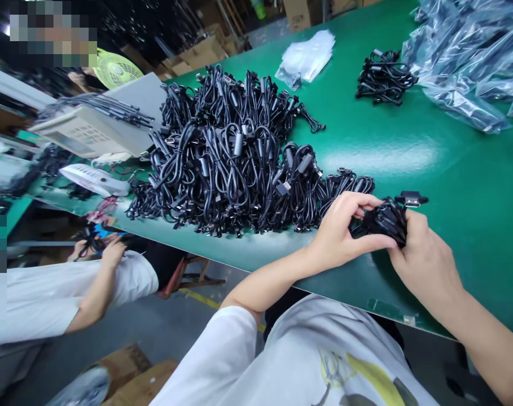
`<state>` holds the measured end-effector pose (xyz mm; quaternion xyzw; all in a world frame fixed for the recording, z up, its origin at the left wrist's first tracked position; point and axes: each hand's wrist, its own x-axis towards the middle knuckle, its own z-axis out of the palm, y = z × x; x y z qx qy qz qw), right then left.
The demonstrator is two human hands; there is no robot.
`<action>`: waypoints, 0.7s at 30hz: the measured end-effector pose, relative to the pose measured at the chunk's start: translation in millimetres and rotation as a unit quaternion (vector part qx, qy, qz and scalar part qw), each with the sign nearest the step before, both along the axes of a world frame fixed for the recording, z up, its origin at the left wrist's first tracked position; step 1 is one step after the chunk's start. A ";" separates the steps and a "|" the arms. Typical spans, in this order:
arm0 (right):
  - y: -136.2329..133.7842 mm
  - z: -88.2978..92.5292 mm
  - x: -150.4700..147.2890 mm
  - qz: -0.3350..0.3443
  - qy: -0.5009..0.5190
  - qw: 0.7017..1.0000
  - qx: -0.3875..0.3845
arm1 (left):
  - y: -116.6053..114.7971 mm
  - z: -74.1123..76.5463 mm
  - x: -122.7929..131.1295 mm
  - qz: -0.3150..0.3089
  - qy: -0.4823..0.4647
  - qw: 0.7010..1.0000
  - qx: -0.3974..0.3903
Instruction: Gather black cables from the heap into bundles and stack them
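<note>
Close to the front edge of the green table, a bundle of black cables point(385, 221) is held between both hands. My left hand point(345, 225) wraps its left side, with the thumb along the front. On the right side, my right hand point(425, 254) closes around the same bundle. A black connector point(411, 198) with a metal end sticks out beyond the bundle, above the right hand. Just left of the hands, more coiled cables point(349, 183) lie at the end of a large heap of bundled black cables point(239, 158).
Clear plastic bags point(472, 62) of cables lie at the far right, beside a small cable pile point(385, 79). Flat plastic bags point(309, 56) rest at the back of the green table point(366, 146). A scale point(87, 132) stands left. A co-worker point(70, 293) sits at the left.
</note>
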<state>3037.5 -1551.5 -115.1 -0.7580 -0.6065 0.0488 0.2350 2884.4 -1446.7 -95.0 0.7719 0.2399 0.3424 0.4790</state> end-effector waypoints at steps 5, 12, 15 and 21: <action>-1.1 -6.6 -3.0 0.009 -0.092 0.995 0.026 | -2.1 -1.0 1.3 0.017 0.053 0.998 0.023; 0.1 -5.4 0.5 0.003 -0.139 0.990 -0.002 | 0.2 2.0 -2.8 -0.024 0.105 0.994 0.035; 0.6 -4.8 -0.6 -0.002 -0.136 0.991 -0.016 | -0.8 0.7 -3.2 -0.028 0.097 0.995 0.000; 1.4 -5.0 -1.3 0.023 -0.215 0.976 0.033 | -1.7 -1.9 -2.6 -0.019 0.069 0.989 -0.131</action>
